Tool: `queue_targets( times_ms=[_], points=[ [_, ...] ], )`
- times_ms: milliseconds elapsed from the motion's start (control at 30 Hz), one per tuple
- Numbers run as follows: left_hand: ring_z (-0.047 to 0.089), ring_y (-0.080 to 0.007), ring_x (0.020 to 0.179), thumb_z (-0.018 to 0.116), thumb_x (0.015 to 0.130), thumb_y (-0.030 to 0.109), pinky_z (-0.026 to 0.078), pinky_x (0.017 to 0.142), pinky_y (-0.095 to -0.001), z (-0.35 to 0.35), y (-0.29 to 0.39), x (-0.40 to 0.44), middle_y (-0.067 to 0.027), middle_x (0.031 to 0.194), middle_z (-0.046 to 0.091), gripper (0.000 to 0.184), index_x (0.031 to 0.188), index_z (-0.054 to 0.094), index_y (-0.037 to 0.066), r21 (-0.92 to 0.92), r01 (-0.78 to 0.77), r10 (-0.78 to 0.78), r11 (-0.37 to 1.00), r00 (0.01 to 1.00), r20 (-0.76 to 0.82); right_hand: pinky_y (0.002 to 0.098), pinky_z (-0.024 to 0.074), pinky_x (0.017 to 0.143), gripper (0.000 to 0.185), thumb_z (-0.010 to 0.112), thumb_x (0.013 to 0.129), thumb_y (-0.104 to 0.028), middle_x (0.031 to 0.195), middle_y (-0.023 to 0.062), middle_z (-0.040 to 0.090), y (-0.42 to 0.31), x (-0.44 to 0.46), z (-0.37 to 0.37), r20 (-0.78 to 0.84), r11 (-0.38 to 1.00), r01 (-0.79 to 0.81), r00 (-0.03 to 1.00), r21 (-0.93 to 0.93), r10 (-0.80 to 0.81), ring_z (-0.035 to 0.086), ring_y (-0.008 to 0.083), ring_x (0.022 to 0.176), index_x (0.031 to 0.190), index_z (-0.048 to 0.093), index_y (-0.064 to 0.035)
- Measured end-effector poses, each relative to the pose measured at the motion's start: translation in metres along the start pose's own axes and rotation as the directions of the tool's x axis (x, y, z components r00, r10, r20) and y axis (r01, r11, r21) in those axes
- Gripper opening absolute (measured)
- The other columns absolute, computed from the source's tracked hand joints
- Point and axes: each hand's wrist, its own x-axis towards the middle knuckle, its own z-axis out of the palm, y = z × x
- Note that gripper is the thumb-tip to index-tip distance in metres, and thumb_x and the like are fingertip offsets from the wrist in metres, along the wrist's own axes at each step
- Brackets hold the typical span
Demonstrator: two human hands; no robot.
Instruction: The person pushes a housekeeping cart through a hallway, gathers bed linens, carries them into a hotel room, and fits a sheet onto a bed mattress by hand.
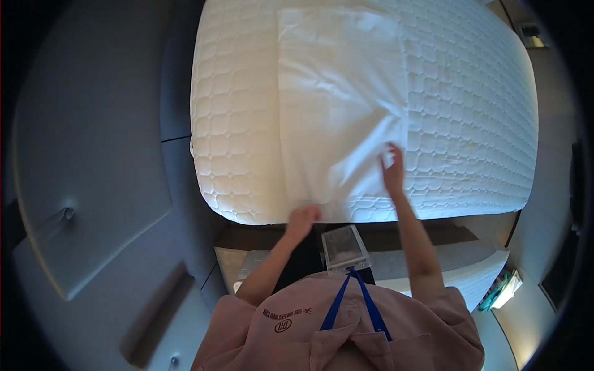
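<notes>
A white pillowcase (334, 93) lies lengthwise over the quilted white mattress (235, 123), with creases fanning across its near right part. At its near left corner, by the mattress edge, my left hand (303, 222) is closed on the cloth; the fingertips are partly hidden and a little blurred. My right hand (393, 170) is over the right side of the pillowcase, thumb and fingers curled together where the fabric is lifted into folds. The cloth between the two hands is rumpled.
A clear badge holder (345, 248) hangs from a blue lanyard in front of my body. To the left stands a grey panel (93, 154) with a small metal fitting. Behind me at the lower right are a white padded surface (458, 281) and a lit lamp (508, 289).
</notes>
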Motion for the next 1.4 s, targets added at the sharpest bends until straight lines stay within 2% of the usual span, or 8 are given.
queue_targets(
  times_ms=[133, 300, 467, 833, 900, 1000, 1200, 1400],
  points=[
    [0.056, -0.0118, 0.064, 0.043, 0.091, 0.031, 0.045, 0.058, -0.024, -0.093, 0.004, 0.052, -0.0015, 0.07, 0.059, 0.033, 0.088, 0.062, 0.004, -0.361, 0.143, -0.294, 0.921, 0.866, -0.405, 0.0419, 0.0332, 0.093, 0.062, 0.068, 0.066, -0.035, 0.12, 0.0093, 0.047, -0.078, -0.104, 0.093, 0.556, 0.761, 0.628, 0.695, -0.16, -0.456, 0.045, 0.0261, 0.108, 0.12, 0.046, -0.0123],
    [0.058, -0.0107, 0.064, 0.047, 0.089, 0.037, 0.045, 0.053, -0.0246, -0.09, 0.012, 0.091, -0.002, 0.08, 0.062, 0.033, 0.099, 0.058, 0.007, -0.347, 0.459, -0.456, 0.818, 0.885, 0.095, 0.0385, 0.0408, 0.078, 0.012, 0.061, 0.071, -0.02, 0.094, 0.0014, 0.055, -0.085, -0.088, 0.12, 0.463, 0.697, 0.705, 0.665, -0.132, -0.586, 0.051, 0.0212, 0.095, 0.08, 0.057, -0.0131],
    [0.058, -0.011, 0.063, 0.044, 0.088, 0.047, 0.045, 0.054, -0.0251, -0.078, 0.016, 0.086, -0.0016, 0.084, 0.062, 0.042, 0.104, 0.055, 0.01, -0.561, 0.536, -0.383, 0.631, 0.844, 0.375, 0.0273, 0.0421, 0.063, 0.016, 0.058, 0.08, -0.016, 0.072, 0.0045, 0.053, -0.073, -0.088, 0.076, 0.584, 0.848, -0.286, 0.811, 0.446, -0.034, 0.052, 0.0147, 0.067, 0.083, 0.055, -0.0011],
    [0.057, -0.0203, 0.092, 0.048, 0.086, 0.044, 0.046, 0.081, -0.0345, -0.054, 0.053, 0.093, -0.008, 0.104, 0.058, 0.053, 0.115, 0.047, -0.001, -0.753, 0.309, -0.326, 0.581, 0.936, 0.133, 0.0298, 0.0439, 0.066, 0.013, 0.051, 0.081, -0.016, 0.08, 0.008, 0.058, -0.118, -0.067, 0.024, 0.554, 0.97, 0.117, 0.804, 0.212, -0.218, 0.057, 0.0232, 0.074, 0.083, 0.057, -0.0037],
    [0.058, -0.0186, 0.091, 0.055, 0.085, 0.033, 0.047, 0.078, -0.0319, -0.053, 0.046, 0.085, -0.0095, 0.104, 0.058, 0.045, 0.114, 0.049, -0.001, -0.565, 0.308, -0.34, 0.765, 0.939, 0.051, 0.0309, 0.0426, 0.066, 0.015, 0.05, 0.082, -0.018, 0.077, 0.0036, 0.057, -0.093, -0.071, 0.009, 0.49, 0.702, -0.434, 0.861, 0.565, 0.137, 0.056, 0.0164, 0.074, 0.081, 0.055, -0.0037],
    [0.059, -0.0173, 0.087, 0.06, 0.082, 0.026, 0.047, 0.075, -0.0294, -0.058, 0.028, 0.076, -0.0097, 0.1, 0.06, 0.041, 0.111, 0.051, -0.002, -0.466, 0.292, -0.328, 0.835, 0.945, 0.005, 0.0282, 0.0408, 0.074, 0.025, 0.041, 0.091, -0.028, 0.094, 0.0013, 0.057, -0.006, -0.037, -0.075, -0.014, 0.338, -0.155, 0.894, 0.928, 0.447, 0.051, 0.011, 0.087, 0.095, 0.056, -0.0084],
    [0.059, -0.0162, 0.082, 0.059, 0.083, 0.024, 0.047, 0.073, -0.0277, -0.057, 0.043, 0.021, -0.0087, 0.095, 0.061, 0.039, 0.111, 0.052, -0.002, -0.483, 0.345, -0.415, 0.805, 0.909, -0.044, 0.0288, 0.0466, 0.061, 0.023, 0.047, 0.086, -0.027, 0.085, 0.0037, 0.058, 0.187, -0.027, -0.317, -0.452, 0.552, -0.078, 0.484, 0.83, 0.749, 0.056, 0.0137, 0.073, 0.095, 0.057, -0.0082],
    [0.058, -0.0163, 0.069, 0.06, 0.082, 0.025, 0.046, 0.061, -0.0273, -0.007, 0.029, 0.047, -0.0094, 0.078, 0.061, 0.032, 0.098, 0.057, -0.002, 0.36, -0.038, 0.175, 0.932, 0.917, -0.357, 0.0289, 0.042, 0.076, 0.02, 0.044, 0.086, -0.017, 0.086, 0.0026, 0.053, 0.124, -0.081, -0.154, -0.406, 0.473, -0.065, 0.419, 0.878, 0.812, 0.05, 0.0151, 0.082, 0.098, 0.056, -0.0068]
  ],
)
